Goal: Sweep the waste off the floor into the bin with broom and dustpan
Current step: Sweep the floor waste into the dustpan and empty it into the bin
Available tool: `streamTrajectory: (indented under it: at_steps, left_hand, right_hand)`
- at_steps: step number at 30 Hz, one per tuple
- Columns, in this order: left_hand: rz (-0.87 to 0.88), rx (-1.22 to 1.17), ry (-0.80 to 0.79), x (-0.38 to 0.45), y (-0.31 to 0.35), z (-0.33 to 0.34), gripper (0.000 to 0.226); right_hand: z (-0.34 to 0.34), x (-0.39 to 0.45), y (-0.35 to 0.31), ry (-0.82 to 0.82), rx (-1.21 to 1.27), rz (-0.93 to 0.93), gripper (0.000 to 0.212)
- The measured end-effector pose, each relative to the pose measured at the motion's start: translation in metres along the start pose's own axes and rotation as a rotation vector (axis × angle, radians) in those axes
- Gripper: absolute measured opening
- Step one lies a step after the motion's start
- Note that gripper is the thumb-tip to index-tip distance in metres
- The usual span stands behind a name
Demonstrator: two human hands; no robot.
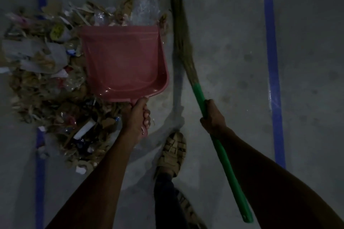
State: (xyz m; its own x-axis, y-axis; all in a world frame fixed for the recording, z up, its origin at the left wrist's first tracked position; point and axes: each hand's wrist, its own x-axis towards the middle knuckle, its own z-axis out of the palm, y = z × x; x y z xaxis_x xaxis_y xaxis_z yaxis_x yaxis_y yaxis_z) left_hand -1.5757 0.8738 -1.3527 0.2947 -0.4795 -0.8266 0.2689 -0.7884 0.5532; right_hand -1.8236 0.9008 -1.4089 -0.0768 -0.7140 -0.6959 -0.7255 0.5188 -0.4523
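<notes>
A pink dustpan [122,61] lies over the right side of a big heap of waste [46,72] made of cardboard scraps, paper and clear plastic. Its pan is empty and its open lip points away from me. My left hand [138,117] is closed around the dustpan's handle. My right hand [212,117] grips the green handle of a grass broom [181,29], whose blurred bristles reach up the floor just right of the dustpan. No bin is in view.
The floor is grey concrete with a blue tape line on the left [40,173] and another on the right [273,72]. My sandalled foot [172,152] stands between my arms, close below the dustpan handle. The scene is dim.
</notes>
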Motion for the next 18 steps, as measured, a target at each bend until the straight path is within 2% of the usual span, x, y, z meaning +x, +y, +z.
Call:
streamTrajectory:
  at_steps: [4,6,10,15,18]
  left_hand:
    - [-0.016,-0.108,0.061,-0.027,-0.014,-0.029,0.038]
    - [0.015,-0.148,0.104,-0.044,-0.023,-0.044,0.038]
    - [0.009,-0.205,0.147,-0.070,-0.036,-0.068,0.038]
    - [0.053,-0.254,0.206,-0.101,-0.028,-0.078,0.043]
    - [0.084,-0.236,0.212,-0.097,-0.015,-0.080,0.040]
  right_hand:
    - [0.003,-0.020,-0.019,-0.096,-0.070,-0.071,0.057]
    - [0.000,-0.035,-0.022,-0.078,-0.061,-0.111,0.062]
    - [-0.011,-0.066,-0.010,0.070,-0.056,-0.221,0.072]
    - [-0.040,-0.086,0.004,0.271,-0.103,-0.343,0.067]
    - [-0.053,-0.077,-0.002,0.338,-0.177,-0.317,0.067]
